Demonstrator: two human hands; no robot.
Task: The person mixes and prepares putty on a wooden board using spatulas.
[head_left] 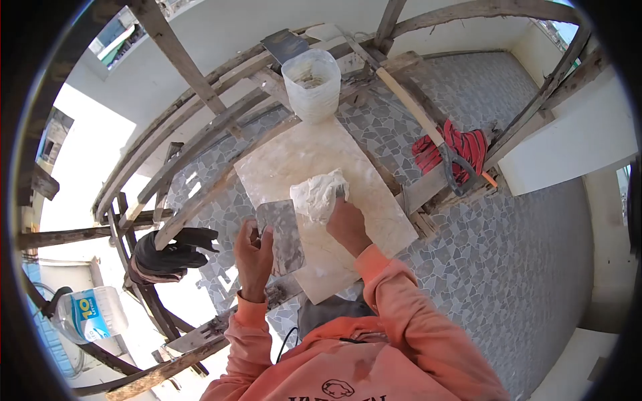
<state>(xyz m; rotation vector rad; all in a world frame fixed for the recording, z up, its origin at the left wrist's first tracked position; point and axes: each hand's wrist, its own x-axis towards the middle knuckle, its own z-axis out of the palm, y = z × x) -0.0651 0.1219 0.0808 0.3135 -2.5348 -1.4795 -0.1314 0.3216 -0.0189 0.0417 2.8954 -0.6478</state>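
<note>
My left hand (254, 250) grips a flat grey metal plate (281, 234), smeared with white, by its left edge. The plate hangs over the left side of a pale square board (374, 207). A soft mound of white putty (313, 194) lies on the board, just right of the plate. My right hand (349, 224) is closed at the mound's right side. A small dark piece of a putty knife (340, 192) shows above its fingers, against the putty; the rest is hidden in my hand.
A translucent plastic tub (312, 87) stands at the board's far corner. A wooden-handled shovel (418, 117) leans on timber beside red striped cloth (468, 148). Wooden beams (194, 144) frame the left, with dark cloth (170, 254) and a clear water jug (90, 315) there.
</note>
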